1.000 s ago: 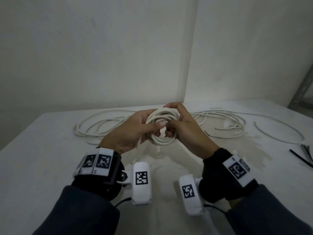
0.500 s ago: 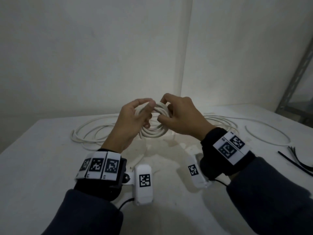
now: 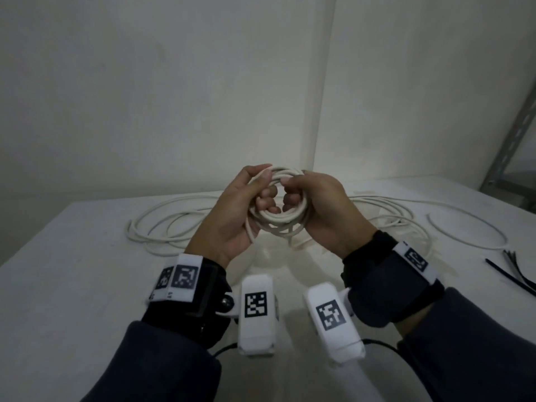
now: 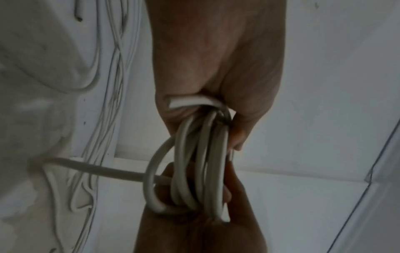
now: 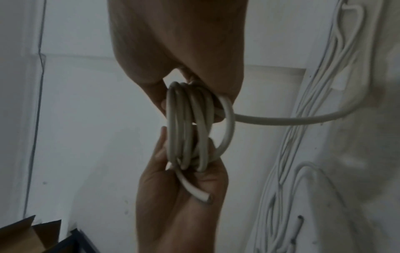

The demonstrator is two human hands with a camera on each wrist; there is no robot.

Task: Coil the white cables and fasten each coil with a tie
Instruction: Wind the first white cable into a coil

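A small coil of white cable (image 3: 280, 217) is held up above the white table (image 3: 72, 274) between both hands. My left hand (image 3: 232, 216) grips the coil's left side, thumb over the top strands and fingers curled through the middle. My right hand (image 3: 322, 210) grips its right side the same way. In the left wrist view the coil (image 4: 201, 164) shows several loops, with a cut end lying across the left palm. In the right wrist view the coil (image 5: 190, 126) has a free tail (image 5: 281, 119) running off toward the table.
Loose white cables lie on the table behind the hands, one bundle at the left (image 3: 162, 224) and more at the right (image 3: 412, 216). Black ties (image 3: 516, 274) lie near the right edge. A metal shelf frame (image 3: 513, 126) stands at the far right. A cardboard box (image 5: 28, 234) shows below.
Both hands have turned palm-up toward me with the coil and shifted their grip on it; the coil stays held above the table. The head view has moved slightly.
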